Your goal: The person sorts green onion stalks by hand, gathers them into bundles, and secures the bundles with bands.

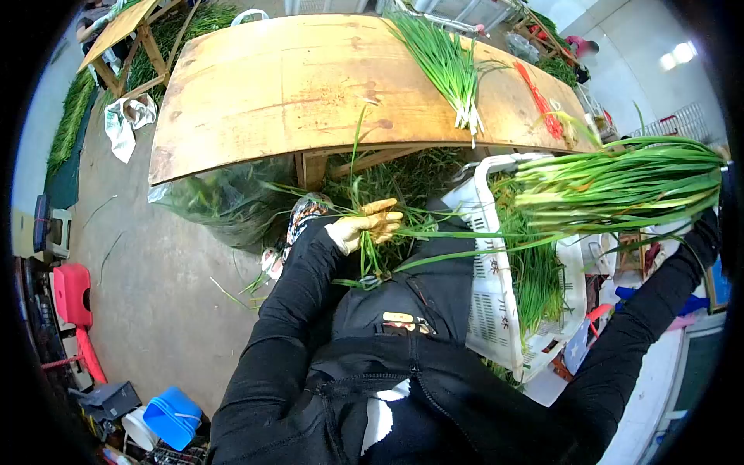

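Observation:
My left hand [366,225], in a pale glove with a stained yellowish palm, is closed around a few loose green leaves above my lap. Their ends stick out above and below the fingers. At the right edge, my right hand [707,226] is mostly lost in the dark rim; it holds the leafy end of a thick bunch of garlic chives [620,186]. The bunch lies level, pale stalks pointing left, over a white plastic crate [504,287]. More garlic chives [535,279] fill that crate. Another bunch [446,66] rests on the wooden table [271,85].
Red ties [540,101] lie at the table's right end. Beneath the table are a clear bag of greens [229,201] and loose leaves. A blue bin [172,418] and red stool [72,294] stand at left. A person [577,46] is at the far right.

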Action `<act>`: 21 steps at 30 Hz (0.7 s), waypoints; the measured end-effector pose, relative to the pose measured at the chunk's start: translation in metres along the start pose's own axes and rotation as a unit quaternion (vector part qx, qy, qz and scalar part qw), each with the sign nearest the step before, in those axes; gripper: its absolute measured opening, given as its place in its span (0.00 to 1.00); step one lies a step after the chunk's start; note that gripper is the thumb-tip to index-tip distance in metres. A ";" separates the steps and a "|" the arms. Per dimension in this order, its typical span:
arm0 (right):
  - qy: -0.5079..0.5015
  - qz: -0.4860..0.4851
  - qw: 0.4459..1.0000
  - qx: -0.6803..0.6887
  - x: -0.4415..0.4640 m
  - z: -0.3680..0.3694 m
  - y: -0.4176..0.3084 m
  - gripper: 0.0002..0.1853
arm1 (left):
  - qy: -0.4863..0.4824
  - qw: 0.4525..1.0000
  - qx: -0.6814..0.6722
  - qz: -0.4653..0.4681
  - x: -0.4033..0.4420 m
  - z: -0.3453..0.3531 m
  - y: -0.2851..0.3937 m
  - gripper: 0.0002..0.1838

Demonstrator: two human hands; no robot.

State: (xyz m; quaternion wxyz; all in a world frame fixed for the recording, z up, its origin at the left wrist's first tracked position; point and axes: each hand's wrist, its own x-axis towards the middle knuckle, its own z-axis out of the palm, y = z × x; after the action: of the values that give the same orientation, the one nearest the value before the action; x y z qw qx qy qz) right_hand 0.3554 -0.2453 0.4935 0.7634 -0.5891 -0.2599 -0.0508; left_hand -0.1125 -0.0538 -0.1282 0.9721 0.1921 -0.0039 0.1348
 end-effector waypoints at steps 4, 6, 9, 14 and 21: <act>-0.058 0.009 0.996 -0.071 -0.094 0.016 -0.010 0.12 | 0.151 0.829 0.469 -0.264 0.012 0.000 -0.006 0.41; -0.080 0.021 0.993 -0.082 -0.115 0.027 -0.004 0.10 | 0.133 0.476 0.777 -0.390 0.028 0.038 0.008 0.47; -0.153 0.013 0.984 -0.086 -0.108 0.033 0.024 0.10 | 0.110 0.582 0.764 -0.257 0.037 0.056 0.019 0.60; -0.125 -0.036 0.983 -0.126 -0.160 0.093 0.095 0.22 | -0.123 0.950 0.229 0.174 0.086 0.121 -0.002 0.58; -0.020 0.226 0.972 0.056 -0.106 0.124 0.189 0.14 | 0.103 0.961 0.255 -0.038 0.053 0.133 -0.006 0.19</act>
State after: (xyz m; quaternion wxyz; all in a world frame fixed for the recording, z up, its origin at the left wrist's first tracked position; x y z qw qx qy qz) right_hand 0.2952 -0.0974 0.3013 0.7815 -0.5898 -0.1380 0.1495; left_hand -0.0534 -0.0951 -0.0046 0.8904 0.4187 0.1381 0.1132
